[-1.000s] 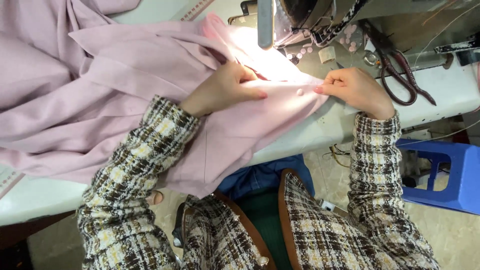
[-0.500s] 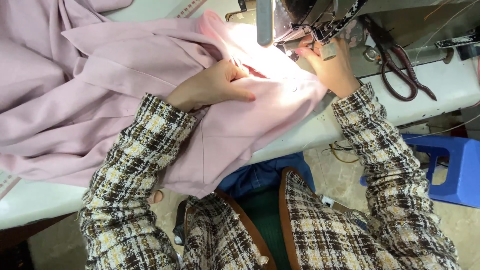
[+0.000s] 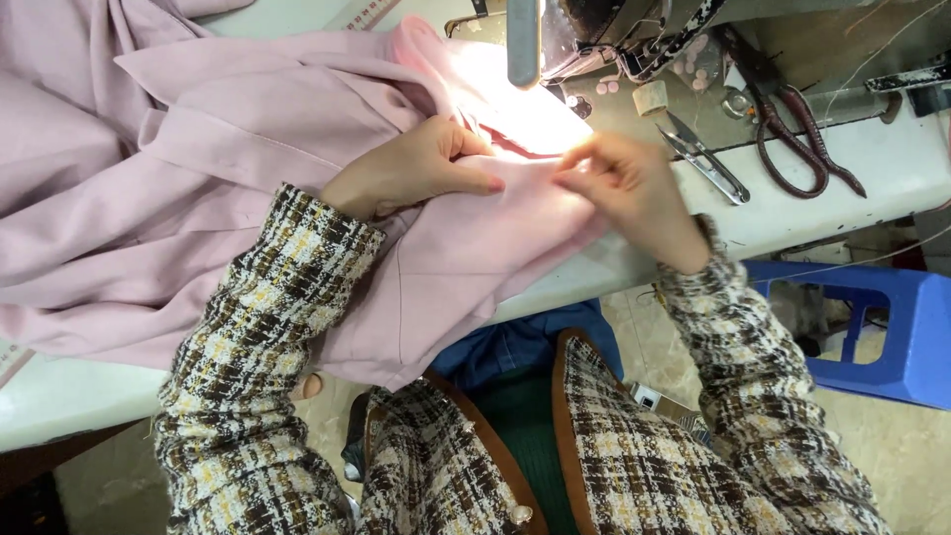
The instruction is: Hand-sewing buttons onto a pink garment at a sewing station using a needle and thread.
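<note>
**Operator:** Where does the work sit right now?

**Guide:** The pink fabric lies spread over the white tabletop, with its near edge gathered just in front of the sewing machine, under the lamp glare. Your left hand rests on the cloth with fingers curled, thumb and forefinger closed on a fold. Your right hand pinches the same edge just beside it; the hand is blurred, so you cannot be certain how much cloth it holds.

**Operator:** How do I handle this step well?

**Guide:** Keep both pinches close together so the fold stays flat between them. Let the bulk of the cloth on the left lie supported on the tabletop, so its weight does not drag the edge. Keep fingertips clear of the needle area. The small thread snips and the dark-handled scissors lie to the right, apart from the cloth; leave them there.
</note>
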